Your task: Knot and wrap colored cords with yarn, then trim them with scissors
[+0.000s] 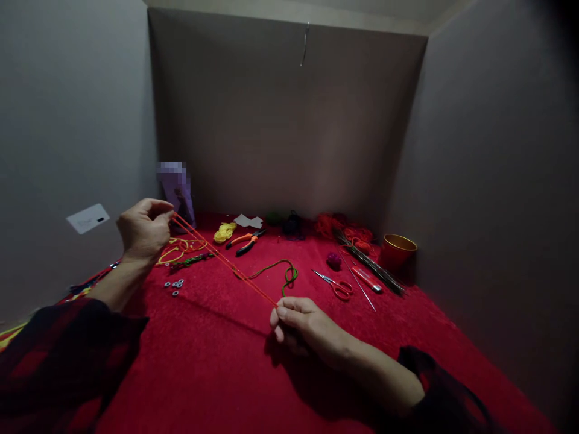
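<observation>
A doubled length of orange-red yarn [217,253] runs taut on a slant between my two hands, above the red cloth. My left hand [147,229], higher and farther off, pinches its upper end. At the lower end, my right hand [307,325] grips the yarn between thumb and fingers. Beneath and behind the right hand lies a green cord [290,274] with a loop in it; whether it is joined to the yarn I cannot tell. Red-handled scissors [337,286] rest open on the cloth to the right of that cord.
Orange-handled pliers [246,242] and yellow yarn [225,232] lie toward the back. On the right are a box cutter [367,279], a bundle of wires [377,271], red yarn [348,229] and a red cup [398,250]. Several small rings [176,285] lie left. Grey walls enclose three sides.
</observation>
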`<state>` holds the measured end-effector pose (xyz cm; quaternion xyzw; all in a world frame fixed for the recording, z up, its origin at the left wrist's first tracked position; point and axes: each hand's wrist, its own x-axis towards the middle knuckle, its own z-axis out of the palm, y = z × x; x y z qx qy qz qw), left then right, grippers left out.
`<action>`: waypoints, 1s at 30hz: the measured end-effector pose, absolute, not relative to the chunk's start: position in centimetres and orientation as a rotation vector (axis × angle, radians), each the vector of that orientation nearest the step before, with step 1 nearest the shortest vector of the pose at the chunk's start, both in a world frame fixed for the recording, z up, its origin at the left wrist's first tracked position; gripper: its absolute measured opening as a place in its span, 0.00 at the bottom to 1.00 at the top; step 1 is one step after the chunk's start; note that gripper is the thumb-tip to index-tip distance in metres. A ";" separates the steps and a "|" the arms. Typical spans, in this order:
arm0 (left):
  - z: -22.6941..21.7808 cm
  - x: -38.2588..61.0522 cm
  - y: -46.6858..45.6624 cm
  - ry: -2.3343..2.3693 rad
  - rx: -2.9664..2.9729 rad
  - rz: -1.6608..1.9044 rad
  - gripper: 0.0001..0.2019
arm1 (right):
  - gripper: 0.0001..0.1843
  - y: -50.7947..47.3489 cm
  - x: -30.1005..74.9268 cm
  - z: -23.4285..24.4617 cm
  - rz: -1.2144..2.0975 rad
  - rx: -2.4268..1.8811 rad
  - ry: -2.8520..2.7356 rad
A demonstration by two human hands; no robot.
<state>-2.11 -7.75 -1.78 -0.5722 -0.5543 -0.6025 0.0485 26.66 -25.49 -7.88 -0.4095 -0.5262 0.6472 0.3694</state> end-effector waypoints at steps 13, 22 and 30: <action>-0.9 -2.1 -9.3 -1.621 -1.699 -1.744 0.08 | 0.14 -26.4 26.2 -7.9 1.358 -1.146 -1.706; -1.3 -2.8 -9.1 -1.620 -1.710 -1.633 0.07 | 0.11 -27.6 25.3 -7.7 1.062 -1.206 -1.940; -1.8 -2.8 -9.0 -1.670 -1.749 -1.621 0.07 | 0.11 -27.6 25.2 -7.7 0.983 -1.212 -1.977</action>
